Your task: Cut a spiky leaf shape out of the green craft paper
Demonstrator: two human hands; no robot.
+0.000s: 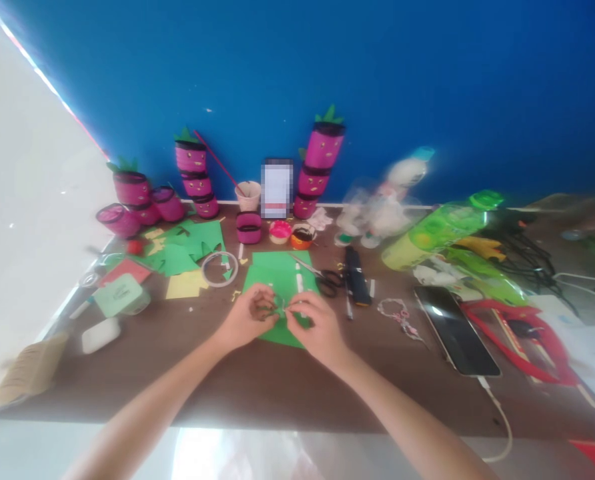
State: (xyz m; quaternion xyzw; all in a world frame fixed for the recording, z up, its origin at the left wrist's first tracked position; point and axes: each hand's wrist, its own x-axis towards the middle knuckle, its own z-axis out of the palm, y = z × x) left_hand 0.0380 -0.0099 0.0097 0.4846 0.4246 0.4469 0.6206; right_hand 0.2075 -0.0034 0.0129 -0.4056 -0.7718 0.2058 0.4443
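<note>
Over a green paper sheet (277, 267) at the table's middle, my left hand (251, 315) and my right hand (318, 328) come together, fingertips close to each other. Both hands have their fingers pinched. Something small and pale shows between the fingertips, too blurred to make out. A white marker (299, 277) lies on the sheet beyond my right hand. Black-handled scissors (329, 281) rest at the sheet's right edge. Left of the sheet sits a roll of tape (220, 269).
Purple cups with green leaves (322, 147) stand stacked along the blue wall. Two small paint pots (303, 237) sit before a phone with a blurred screen. A black phone (456, 331), a green bottle (435, 233) and a red pouch (547, 360) lie right; green scraps (180, 257) lie left.
</note>
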